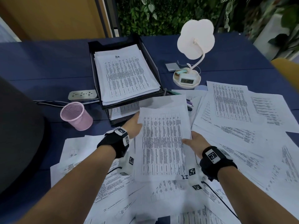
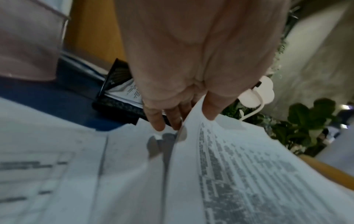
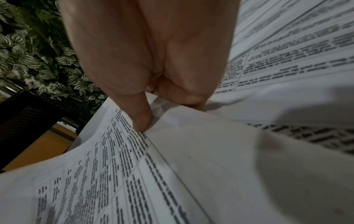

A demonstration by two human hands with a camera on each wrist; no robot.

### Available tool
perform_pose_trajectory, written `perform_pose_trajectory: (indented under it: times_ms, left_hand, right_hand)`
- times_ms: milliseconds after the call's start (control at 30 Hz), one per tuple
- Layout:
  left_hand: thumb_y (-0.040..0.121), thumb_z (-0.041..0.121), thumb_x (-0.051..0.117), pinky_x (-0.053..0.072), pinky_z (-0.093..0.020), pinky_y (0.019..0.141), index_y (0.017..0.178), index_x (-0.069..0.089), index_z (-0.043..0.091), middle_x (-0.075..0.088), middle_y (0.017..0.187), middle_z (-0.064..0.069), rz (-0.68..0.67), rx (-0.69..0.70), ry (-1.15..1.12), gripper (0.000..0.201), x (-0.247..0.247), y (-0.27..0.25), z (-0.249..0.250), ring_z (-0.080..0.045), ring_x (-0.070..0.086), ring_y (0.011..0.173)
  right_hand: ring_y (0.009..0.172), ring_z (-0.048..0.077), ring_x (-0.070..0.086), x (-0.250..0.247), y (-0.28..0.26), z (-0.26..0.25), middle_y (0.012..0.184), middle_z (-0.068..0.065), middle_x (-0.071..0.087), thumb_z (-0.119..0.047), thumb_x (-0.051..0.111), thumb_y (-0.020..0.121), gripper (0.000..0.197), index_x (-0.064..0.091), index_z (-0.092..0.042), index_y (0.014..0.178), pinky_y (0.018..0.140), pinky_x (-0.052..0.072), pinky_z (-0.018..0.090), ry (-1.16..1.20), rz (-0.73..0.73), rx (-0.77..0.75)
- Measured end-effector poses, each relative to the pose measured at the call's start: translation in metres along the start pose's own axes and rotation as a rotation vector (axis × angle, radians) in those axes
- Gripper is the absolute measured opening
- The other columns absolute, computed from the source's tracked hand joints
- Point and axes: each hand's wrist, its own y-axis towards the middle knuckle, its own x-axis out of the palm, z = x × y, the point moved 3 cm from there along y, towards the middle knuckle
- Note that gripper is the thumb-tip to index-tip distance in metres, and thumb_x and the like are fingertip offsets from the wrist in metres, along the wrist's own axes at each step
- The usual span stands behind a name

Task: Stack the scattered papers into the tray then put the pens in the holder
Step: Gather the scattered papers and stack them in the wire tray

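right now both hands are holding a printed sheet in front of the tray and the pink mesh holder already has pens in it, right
Not quite. The pink mesh holder is empty in the head view; a few pens lie among the loose papers right of the tray. The rest holds: the left hand and right hand hold the printed sheet in front of the tray.

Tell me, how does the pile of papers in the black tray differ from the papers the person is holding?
The tray pile lies flat inside the black tray, untouched; the held papers are off the desk, gripped by the left hand and right hand. The tray pile looks thicker; the held papers curve. Both are white sheets printed with dense tables.
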Motion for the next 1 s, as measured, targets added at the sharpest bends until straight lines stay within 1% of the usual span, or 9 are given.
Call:
perform_pose_trajectory:
  times_ms: [67,133,200,300,433,500,633,833,1000]
  left_hand:
    - [0.093,0.007,0.04,0.049,-0.028,0.079,0.148,0.021,0.02,0.048,0.137,-0.008,0.002,-0.015,0.114,0.06,-0.002,0.0,-0.007,-0.028,0.056,0.107]
    - [0.093,0.01,0.045,0.041,-0.031,0.098,0.148,0.021,0.014,0.037,0.145,-0.018,0.016,-0.087,0.261,0.06,-0.007,-0.002,-0.019,-0.031,0.046,0.125]
    - [0.09,0.015,0.052,0.043,-0.029,0.093,0.144,0.029,0.013,0.035,0.143,-0.017,-0.016,-0.174,0.379,0.059,-0.01,-0.005,-0.031,-0.031,0.048,0.122]
    - [0.077,0.022,0.066,0.046,-0.025,0.08,0.124,0.049,0.018,0.042,0.126,-0.01,-0.057,-0.195,0.52,0.05,-0.015,-0.013,-0.041,-0.026,0.053,0.106]
    - [0.063,0.029,0.078,0.049,-0.036,0.08,0.096,0.048,0.021,0.041,0.11,-0.005,-0.051,-0.22,0.637,0.045,-0.023,-0.021,-0.052,-0.024,0.043,0.099]
    - [0.057,0.029,0.084,0.05,-0.041,0.085,0.104,0.047,0.02,0.042,0.114,-0.007,-0.099,-0.265,0.667,0.061,-0.026,-0.025,-0.058,-0.027,0.045,0.104]
    - [0.055,0.027,0.086,0.048,-0.046,0.093,0.131,0.035,0.015,0.041,0.127,-0.013,-0.1,-0.268,0.754,0.092,-0.022,-0.033,-0.073,-0.035,0.044,0.119]
    - [0.061,0.04,0.082,0.044,-0.041,0.095,0.129,0.037,0.019,0.043,0.128,-0.008,-0.084,-0.283,0.797,0.084,-0.027,-0.04,-0.079,-0.032,0.048,0.118]
    - [0.059,0.032,0.084,0.048,-0.041,0.086,0.119,0.035,0.019,0.049,0.115,-0.008,-0.032,-0.262,0.713,0.078,-0.026,-0.044,-0.077,-0.031,0.055,0.106]
  right_hand:
    - [0.114,0.026,0.057,-0.001,0.002,0.0,0.125,0.007,0.061,-0.018,0.064,0.088,0.037,0.055,-0.008,0.123,0.103,0.043,0.045,-0.004,0.012,-0.001]
    - [0.108,0.026,0.06,-0.002,0.003,0.002,0.119,0.008,0.064,-0.013,0.063,0.088,0.03,0.056,-0.008,0.117,0.101,0.045,0.045,0.017,0.035,-0.001]
    - [0.104,0.028,0.06,-0.003,0.005,0.003,0.113,0.01,0.065,-0.011,0.063,0.088,0.025,0.056,-0.007,0.111,0.098,0.046,0.047,0.011,0.069,-0.002]
    - [0.101,0.031,0.06,-0.004,0.006,0.003,0.109,0.014,0.064,-0.006,0.06,0.088,0.021,0.055,-0.003,0.108,0.095,0.048,0.045,0.031,0.11,0.012]
    - [0.094,0.031,0.06,-0.013,0.004,-0.005,0.104,0.016,0.064,0.001,0.056,0.084,0.021,0.056,-0.003,0.105,0.081,0.049,0.036,0.034,0.2,0.022]
    - [0.086,0.028,0.057,-0.02,0.004,-0.007,0.099,0.014,0.061,0.002,0.052,0.083,0.027,0.055,-0.005,0.109,0.073,0.044,0.03,0.0,0.234,0.026]
    - [0.087,0.028,0.055,-0.019,0.007,-0.001,0.103,0.018,0.061,-0.001,0.053,0.082,0.028,0.055,0.0,0.11,0.076,0.044,0.03,-0.096,0.216,0.076]
    - [0.09,0.029,0.053,-0.014,0.009,0.0,0.101,0.016,0.056,-0.001,0.053,0.084,0.027,0.054,0.002,0.111,0.077,0.045,0.032,-0.15,0.196,0.109]
    - [0.089,0.028,0.053,-0.015,0.007,0.001,0.104,0.019,0.058,0.0,0.053,0.085,0.028,0.053,0.002,0.114,0.078,0.044,0.032,-0.132,0.196,0.103]
